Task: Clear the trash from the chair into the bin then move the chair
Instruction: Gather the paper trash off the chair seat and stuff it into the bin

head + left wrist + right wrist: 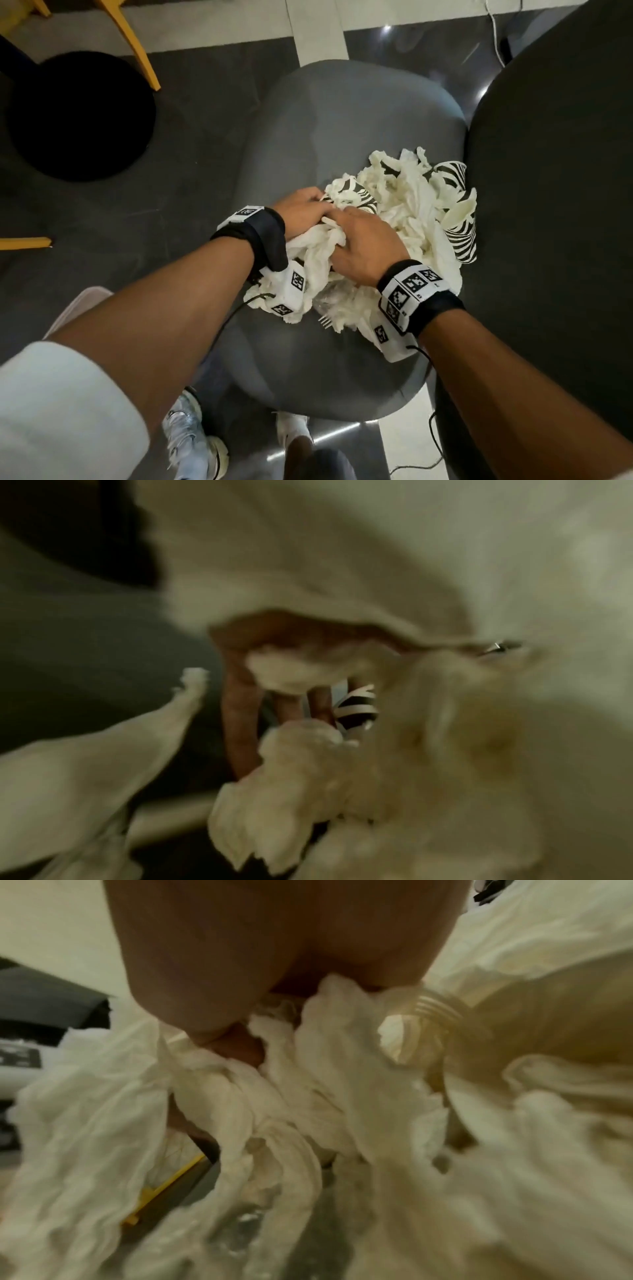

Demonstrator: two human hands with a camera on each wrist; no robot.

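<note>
Seen from the head camera, a grey upholstered chair [342,137] stands on dark glossy floor tiles [205,154] crossed by pale strips, a black round base [82,116] and yellow furniture legs [137,41] to its left. On the seat lies a heap of crumpled white tissue [404,205] mixed with zebra-striped paper cups [460,236] and a plastic fork [325,322]. The left hand [303,214] and right hand [368,246] meet over the pile, both clutching tissue. No bin is in view. The left wrist camera is blurred: fingers [240,710] curl into tissue [411,750], a striped cup [356,710] beyond. The right wrist camera shows the hand [274,947] buried in tissue [240,1110], its fingertips hidden, fork tines [441,1010] alongside.
</note>
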